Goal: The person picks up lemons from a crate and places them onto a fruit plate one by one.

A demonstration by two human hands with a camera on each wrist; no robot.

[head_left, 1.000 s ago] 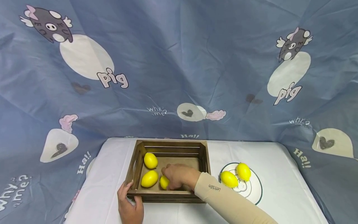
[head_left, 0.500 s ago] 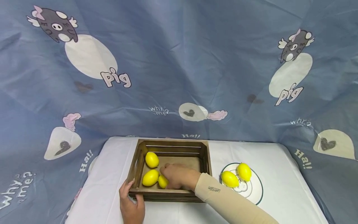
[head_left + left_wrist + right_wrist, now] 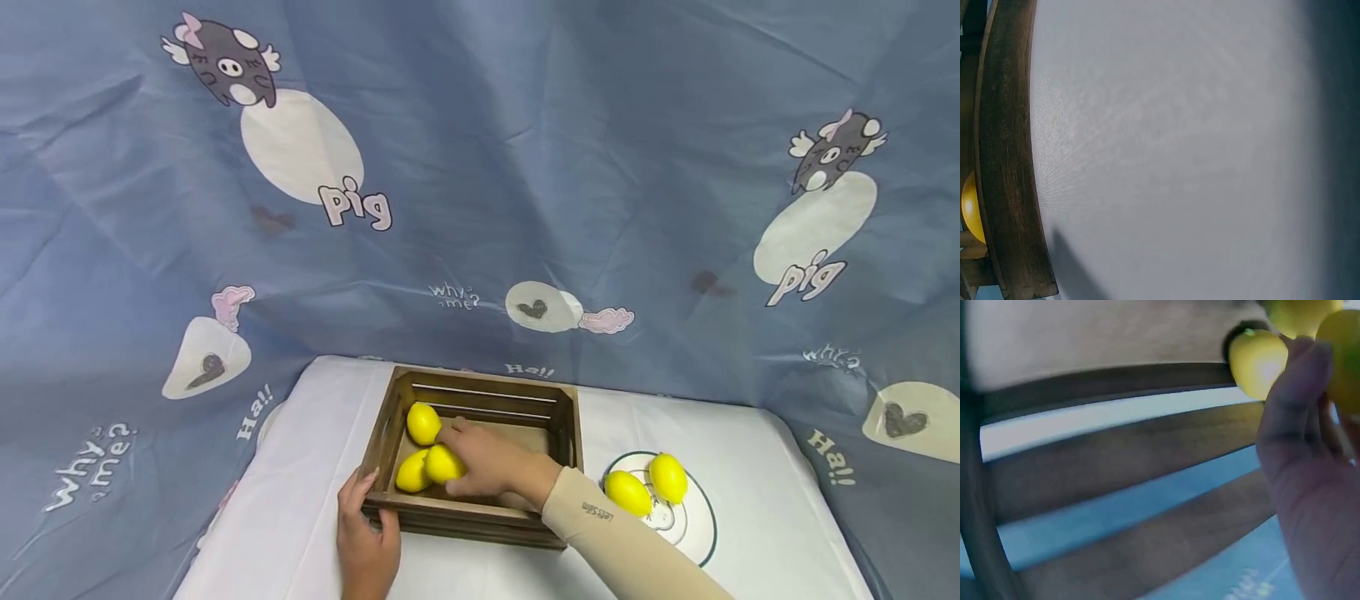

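Right hand point(image 3: 487, 462) reaches into the wooden crate point(image 3: 480, 521) with its fingers curled round a yellow lemon point(image 3: 444, 463), its grip holding the fruit near the crate's left wall. A second lemon point(image 3: 412, 472) lies touching it toward the near left corner, and a third lemon point(image 3: 423, 422) sits by the far left corner. The left hand point(image 3: 367, 542) grips the crate's near left corner, thumb over the rim. The beige sleeve point(image 3: 622, 546) carries small writing that seems to read "LetsSlim".

To the right of the crate on the white counter point(image 3: 750, 500), a white plate point(image 3: 693, 533) with a dark rim holds two more lemons point(image 3: 628, 492), side by side. The blue backdrop point(image 3: 525, 167) behind is printed with "pig", "why? me?" and "Ha!!" beside cartoon pigs.

The right wrist view is blurred: crate slats, a thumb and yellow fruit are all that can be made out. The left wrist view shows only the crate's rim point(image 3: 1007, 156), bare cloth and a sliver of lemon point(image 3: 971, 215); the hand itself is out of it.

Half a second ago the held lemon lay lower, by the near wall; it now sits higher, partly over the second one.
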